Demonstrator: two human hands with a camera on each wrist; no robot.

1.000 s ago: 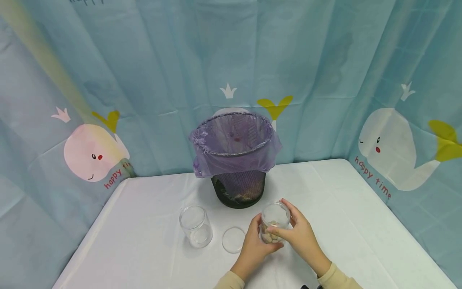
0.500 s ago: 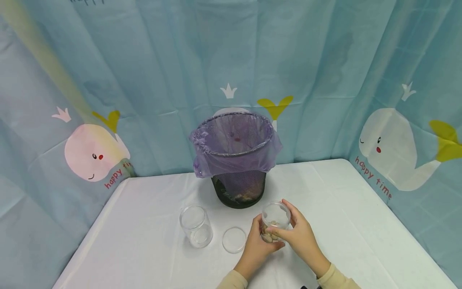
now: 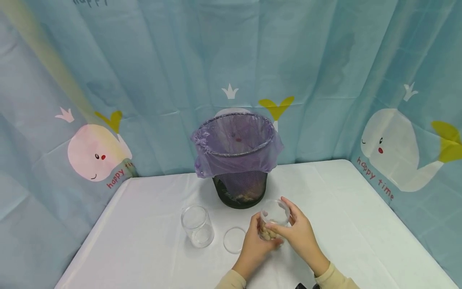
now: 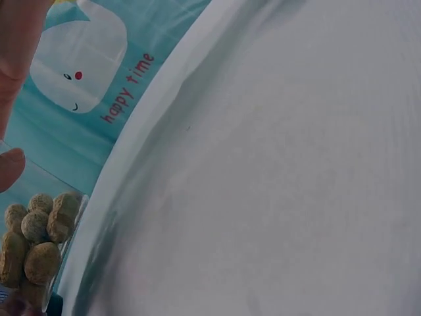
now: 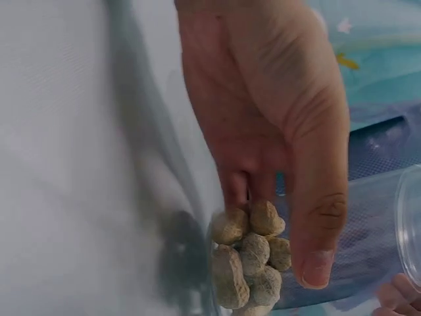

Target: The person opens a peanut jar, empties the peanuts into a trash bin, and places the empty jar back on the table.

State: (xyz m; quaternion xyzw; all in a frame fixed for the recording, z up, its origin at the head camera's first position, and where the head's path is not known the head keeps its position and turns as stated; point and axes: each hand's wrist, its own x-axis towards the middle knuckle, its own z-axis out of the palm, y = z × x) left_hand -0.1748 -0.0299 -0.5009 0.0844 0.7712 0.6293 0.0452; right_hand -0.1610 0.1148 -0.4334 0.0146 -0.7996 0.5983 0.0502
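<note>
Jar (image 3: 197,226) standing upright on white table (image 3: 137,241), clear disc (image 3: 234,240) lying beside it, purple-lined mesh bin (image 3: 239,162) behind, left hand (image 3: 255,245) curled round 2nd jar (image 3: 275,212) with peanuts (image 3: 268,233) inside, right hand (image 3: 298,232) gripping its opposite side.

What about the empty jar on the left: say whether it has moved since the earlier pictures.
No. In the head view, the empty jar keeps its place against the bin; both shift slightly rightward together, suggesting only camera movement.
</note>
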